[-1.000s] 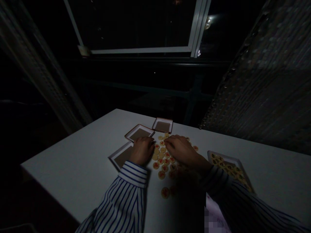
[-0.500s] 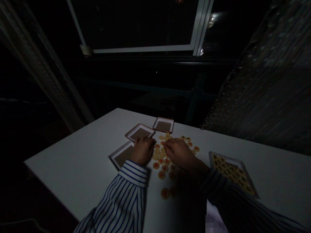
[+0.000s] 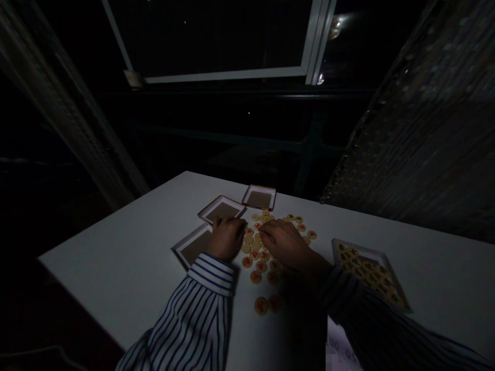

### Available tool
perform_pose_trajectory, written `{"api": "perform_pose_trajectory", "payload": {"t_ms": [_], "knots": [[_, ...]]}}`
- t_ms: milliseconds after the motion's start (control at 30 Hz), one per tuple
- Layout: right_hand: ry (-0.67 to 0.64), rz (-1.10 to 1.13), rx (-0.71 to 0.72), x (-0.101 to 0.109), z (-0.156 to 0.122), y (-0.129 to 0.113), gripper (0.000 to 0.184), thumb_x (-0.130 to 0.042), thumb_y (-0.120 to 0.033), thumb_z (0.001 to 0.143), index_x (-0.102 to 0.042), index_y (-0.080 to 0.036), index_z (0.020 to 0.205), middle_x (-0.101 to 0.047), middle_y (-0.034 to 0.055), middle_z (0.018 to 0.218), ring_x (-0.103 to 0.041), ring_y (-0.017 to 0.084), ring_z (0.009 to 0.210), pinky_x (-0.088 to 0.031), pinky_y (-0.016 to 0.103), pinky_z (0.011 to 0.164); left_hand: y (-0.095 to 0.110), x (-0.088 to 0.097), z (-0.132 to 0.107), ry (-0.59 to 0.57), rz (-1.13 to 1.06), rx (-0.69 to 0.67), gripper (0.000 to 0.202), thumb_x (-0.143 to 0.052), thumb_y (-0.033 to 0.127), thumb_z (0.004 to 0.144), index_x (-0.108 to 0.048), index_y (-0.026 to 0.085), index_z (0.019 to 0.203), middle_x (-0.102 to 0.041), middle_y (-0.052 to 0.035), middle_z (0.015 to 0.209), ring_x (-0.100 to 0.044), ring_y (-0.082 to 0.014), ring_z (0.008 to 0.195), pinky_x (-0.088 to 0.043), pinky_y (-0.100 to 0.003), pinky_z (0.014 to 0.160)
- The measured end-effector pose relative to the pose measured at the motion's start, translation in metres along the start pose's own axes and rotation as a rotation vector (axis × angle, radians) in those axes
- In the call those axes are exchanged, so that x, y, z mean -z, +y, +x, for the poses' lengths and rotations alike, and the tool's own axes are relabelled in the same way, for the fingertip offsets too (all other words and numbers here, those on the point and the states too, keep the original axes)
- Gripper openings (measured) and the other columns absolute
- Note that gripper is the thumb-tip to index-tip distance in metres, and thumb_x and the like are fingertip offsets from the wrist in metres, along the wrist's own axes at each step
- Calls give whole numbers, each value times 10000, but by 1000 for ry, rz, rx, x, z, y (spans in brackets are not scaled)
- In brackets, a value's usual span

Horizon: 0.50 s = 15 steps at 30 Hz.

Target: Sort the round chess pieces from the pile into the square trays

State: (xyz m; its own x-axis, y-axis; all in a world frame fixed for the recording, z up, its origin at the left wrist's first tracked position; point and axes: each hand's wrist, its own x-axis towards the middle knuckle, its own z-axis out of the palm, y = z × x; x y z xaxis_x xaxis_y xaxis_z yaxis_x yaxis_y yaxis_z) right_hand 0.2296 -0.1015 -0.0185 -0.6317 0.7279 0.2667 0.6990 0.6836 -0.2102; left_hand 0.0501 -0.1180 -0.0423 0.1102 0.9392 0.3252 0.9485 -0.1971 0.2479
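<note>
Round wooden Chinese chess pieces [image 3: 254, 254] lie loose on the white table, several with red characters and some showing plain faces. At their left side is my left hand [image 3: 226, 239], fingers curled together, above the near edges of two shallow trays. My right hand [image 3: 286, 243] rests over the middle of the spread with its fingers bent and pressed together, covering some pieces. The fingertips of both hands are partly hidden in the dim light, and what they hold, if anything, does not show.
Two shallow trays, the near-left tray [image 3: 195, 247] and the left tray [image 3: 221, 208], adjoin each other. Another tray [image 3: 259, 199] is farther back. On the right, a tray [image 3: 367, 273] contains pieces with dark characters. A lit display [image 3: 340, 345] shows beneath my right sleeve.
The view has shifted slightly. Both hands keep nearly the same places and curled shapes, and the pieces show no clear rearrangement.
</note>
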Motion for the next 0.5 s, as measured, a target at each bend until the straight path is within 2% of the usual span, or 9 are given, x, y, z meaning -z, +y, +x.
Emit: {"api": "perform_pose_trajectory", "payload": {"t_ms": [233,500], "knots": [[-3,-15,-5,-2,1,0,275,-363,-258,884,-626,-193,934,-641,38,958,-538,170,914,-330,292,819,-5,-8,3,29,5,7,234,-445,282,837,-603,244,1006,-642,-68,1006,-536,-240,1009,-192,-559,1000],[-3,-13,-8,-1,1,0,259,-380,-232,872,-630,-185,920,-642,45,949,-539,166,915,-326,285,835,-9,-5,7,194,-42,-53,302,-495,300,808,-577,184,1074,-641,-75,974,-541,-233,976,-265,-490,998]]}}
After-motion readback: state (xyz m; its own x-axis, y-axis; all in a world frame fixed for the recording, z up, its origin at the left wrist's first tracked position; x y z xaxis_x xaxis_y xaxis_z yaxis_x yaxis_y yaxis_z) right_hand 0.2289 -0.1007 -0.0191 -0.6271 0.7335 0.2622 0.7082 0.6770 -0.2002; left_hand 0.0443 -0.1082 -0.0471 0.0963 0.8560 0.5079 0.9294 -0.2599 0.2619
